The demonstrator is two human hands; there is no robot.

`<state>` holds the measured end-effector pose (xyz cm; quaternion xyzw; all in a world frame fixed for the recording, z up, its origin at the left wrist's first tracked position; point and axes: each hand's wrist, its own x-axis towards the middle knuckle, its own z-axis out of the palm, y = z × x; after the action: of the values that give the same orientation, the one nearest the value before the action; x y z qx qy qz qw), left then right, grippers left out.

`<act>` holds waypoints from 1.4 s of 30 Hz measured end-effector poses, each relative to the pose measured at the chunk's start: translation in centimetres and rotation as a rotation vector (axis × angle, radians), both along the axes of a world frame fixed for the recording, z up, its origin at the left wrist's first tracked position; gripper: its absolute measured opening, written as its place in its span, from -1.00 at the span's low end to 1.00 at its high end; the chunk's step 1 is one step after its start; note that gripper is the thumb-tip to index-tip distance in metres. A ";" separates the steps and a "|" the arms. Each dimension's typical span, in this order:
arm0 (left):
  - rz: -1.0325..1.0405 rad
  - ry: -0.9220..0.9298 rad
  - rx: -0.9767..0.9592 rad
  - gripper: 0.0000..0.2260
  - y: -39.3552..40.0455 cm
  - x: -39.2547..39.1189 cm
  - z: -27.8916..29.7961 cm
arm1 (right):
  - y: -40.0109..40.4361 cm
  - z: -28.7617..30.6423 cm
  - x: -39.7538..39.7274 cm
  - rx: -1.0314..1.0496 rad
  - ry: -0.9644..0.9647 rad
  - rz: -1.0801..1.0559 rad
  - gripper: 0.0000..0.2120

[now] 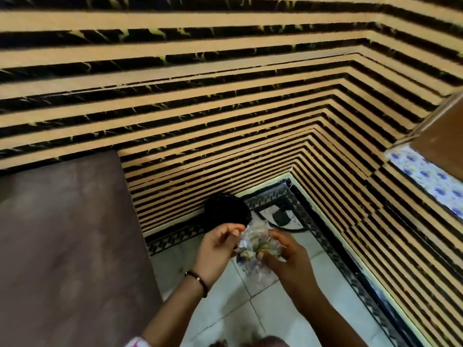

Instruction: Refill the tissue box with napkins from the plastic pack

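Note:
A crumpled clear plastic pack (255,242) with some printed colour on it is held above the tiled floor, between both hands. My left hand (218,249) pinches its upper left edge with thumb and fingers. My right hand (285,254) is closed around its right and lower side. The pack looks scrunched into a ball; I cannot tell if napkins are inside. No tissue box is in view.
A black mesh waste bin (226,212) stands on the floor by the striped black-and-tan wall (225,108). A dark brown tabletop (67,241) fills the left. A wooden cabinet (441,136) and a floral surface (426,179) are at right.

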<state>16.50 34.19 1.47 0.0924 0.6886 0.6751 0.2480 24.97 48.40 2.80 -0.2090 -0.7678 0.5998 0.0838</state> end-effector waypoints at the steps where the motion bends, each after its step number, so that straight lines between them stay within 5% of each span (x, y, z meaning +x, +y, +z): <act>1: 0.043 0.022 -0.029 -0.81 0.7 -1.0 -1.2 | 0.8 -0.8 -1.2 -0.027 -0.037 0.013 -0.64; 7: 0.252 0.071 -0.253 -0.88 4.8 -4.5 -6.8 | 6.5 -5.2 -8.8 -0.070 -0.183 0.122 -0.60; 14: 0.416 0.043 -0.505 -0.69 11.3 -9.5 -12.1 | 14.7 -10.7 -18.6 -0.093 -0.286 0.238 -0.61; 23: 0.137 -0.088 -0.835 -0.65 15.0 -16.2 -25.3 | 20.2 -23.1 -27.0 -0.250 -0.498 0.187 -0.73; 33: -0.316 -0.042 -1.218 -0.41 15.2 -21.6 -46.6 | 19.0 -48.2 -35.3 0.214 -0.538 0.279 -0.48; 38: -0.374 -0.064 -1.260 -0.39 14.7 -21.8 -51.6 | 17.9 -55.6 -38.0 0.493 -0.766 0.765 -0.09; 42: -0.370 -0.078 -1.259 -0.38 14.3 -21.6 -50.5 | 18.4 -54.7 -37.8 0.492 -0.775 0.853 -0.37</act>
<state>-5.07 48.54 -49.01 0.0217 0.9153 0.0922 0.3914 -12.85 66.77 -51.93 -0.0609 -0.8739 0.2664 -0.4020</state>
